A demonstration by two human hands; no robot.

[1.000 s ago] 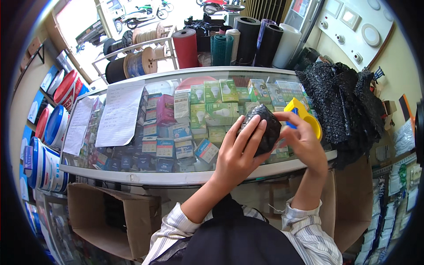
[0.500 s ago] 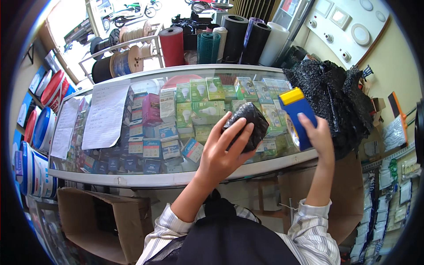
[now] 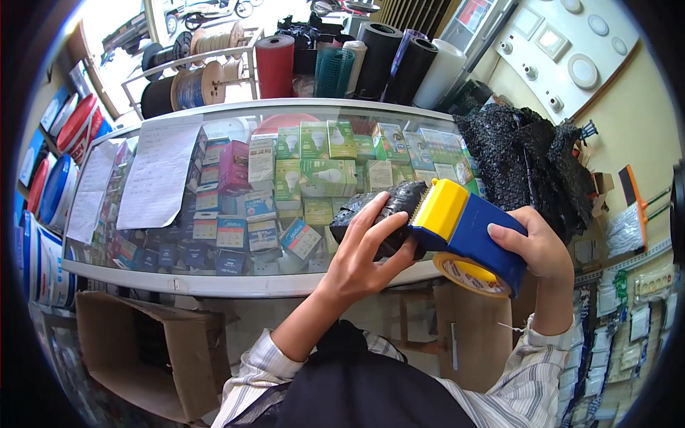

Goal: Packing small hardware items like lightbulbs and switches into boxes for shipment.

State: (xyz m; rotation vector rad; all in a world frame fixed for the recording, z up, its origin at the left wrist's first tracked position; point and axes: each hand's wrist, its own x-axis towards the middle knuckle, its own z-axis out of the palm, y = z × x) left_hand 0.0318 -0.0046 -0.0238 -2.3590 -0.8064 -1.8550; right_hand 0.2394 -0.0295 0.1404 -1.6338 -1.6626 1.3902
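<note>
My left hand (image 3: 367, 250) is closed round a small package wrapped in black plastic (image 3: 407, 196), held above the near edge of the glass counter. In my right hand (image 3: 535, 246) is a blue and yellow tape dispenser (image 3: 474, 228) with a roll of tape (image 3: 471, 274) on its underside. The dispenser's toothed yellow end is against, or very close to, the right side of the package. Whether tape is stuck to the plastic I cannot tell.
Under the counter's glass (image 3: 264, 284) lie several boxed light bulbs (image 3: 327, 177). Handwritten sheets (image 3: 160, 171) rest on its left part, crumpled black plastic (image 3: 510, 164) on its right. Rolls of sheeting (image 3: 275, 68) stand behind. A cardboard box (image 3: 135, 349) sits below at left.
My right hand has brought the tape dispenser left and down to the package, turning its yellow end toward it. My left hand has tilted the package and shifted slightly.
</note>
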